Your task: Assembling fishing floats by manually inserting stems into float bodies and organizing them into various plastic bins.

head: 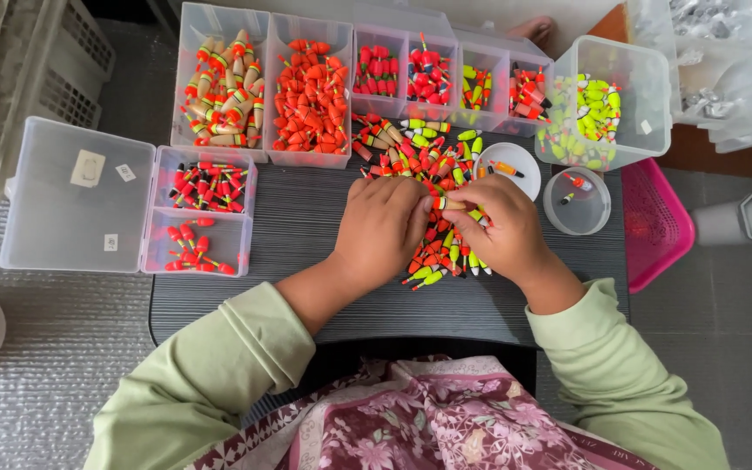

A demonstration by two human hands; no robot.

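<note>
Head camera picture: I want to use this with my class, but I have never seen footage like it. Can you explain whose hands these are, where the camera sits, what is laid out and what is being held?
There is one picture, taken by a camera worn on a person's head and looking down, so the two hands are the wearer's own. No machine is involved.

The left hand and right hand meet over a loose pile of small floats, painted red, orange, yellow and green, on a dark table. Together the fingers pinch one slim float between the hands.

Along the far edge stand clear boxes holding sorted floats by colour. A tilted tub of yellow-green floats lies at the right, with two round lids or dishes beside it. At the left sits a divided box of red floats with its lid open.
</note>
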